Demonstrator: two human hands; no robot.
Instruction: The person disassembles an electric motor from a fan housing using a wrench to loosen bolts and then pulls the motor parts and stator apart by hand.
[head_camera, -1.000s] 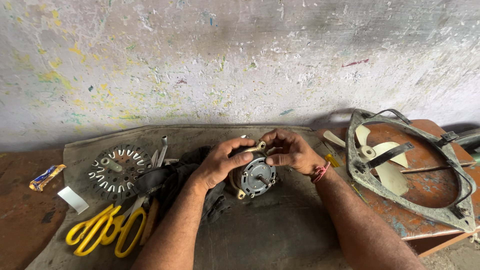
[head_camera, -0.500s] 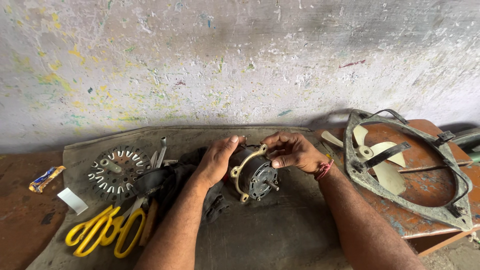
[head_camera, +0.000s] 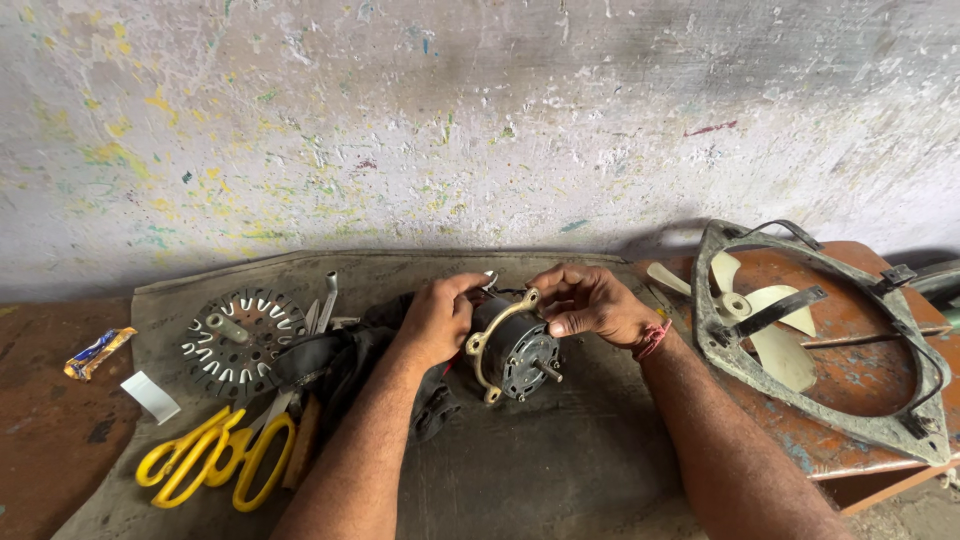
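Observation:
A small grey electric motor with a protruding shaft is held tilted above a dark mat. A brass-coloured mounting ring sits around the motor's body. My left hand grips the motor from its left side. My right hand pinches the upper edge of the ring and motor. The shaft points down and to the right, toward me.
A round slotted metal cover, a dark cloth, two yellow-handled scissors and small tools lie at left. A metal fan frame with pale blades rests on a rusty surface at right. A paint-spattered wall stands behind.
The motor has been turned and tipped up in both hands, so its shaft now points out toward me and the brass ring shows around its body.

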